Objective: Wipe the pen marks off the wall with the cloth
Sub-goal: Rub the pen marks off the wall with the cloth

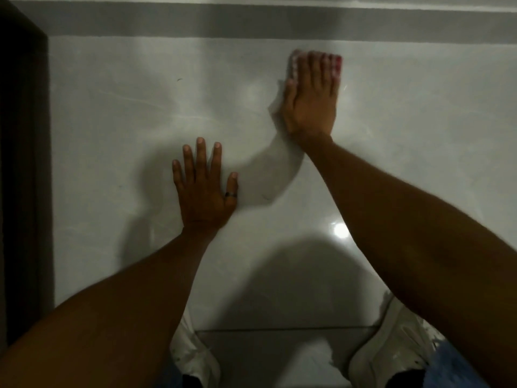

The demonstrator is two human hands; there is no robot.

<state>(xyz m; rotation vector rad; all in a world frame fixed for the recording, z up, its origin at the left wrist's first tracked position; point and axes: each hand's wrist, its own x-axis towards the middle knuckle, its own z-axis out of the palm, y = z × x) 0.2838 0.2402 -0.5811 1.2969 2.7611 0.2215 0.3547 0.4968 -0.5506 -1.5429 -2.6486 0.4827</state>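
Note:
A glossy pale wall (117,135) fills the view. My right hand (310,99) lies flat against it at the upper right, pressing a red-and-white checked cloth (337,65) that shows only past the fingertips and is blurred. My left hand (202,186) rests flat on the wall lower and to the left, fingers spread, a dark ring on the thumb, holding nothing. A small dark pen mark (179,79) sits at the upper left, and a faint mark (265,196) lies just right of my left thumb.
A dark door frame (22,163) runs down the left edge. A grey band (251,23) crosses the wall near the top. Below, two white shoes (391,345) stand on the tiled floor (279,340) close to the wall's base.

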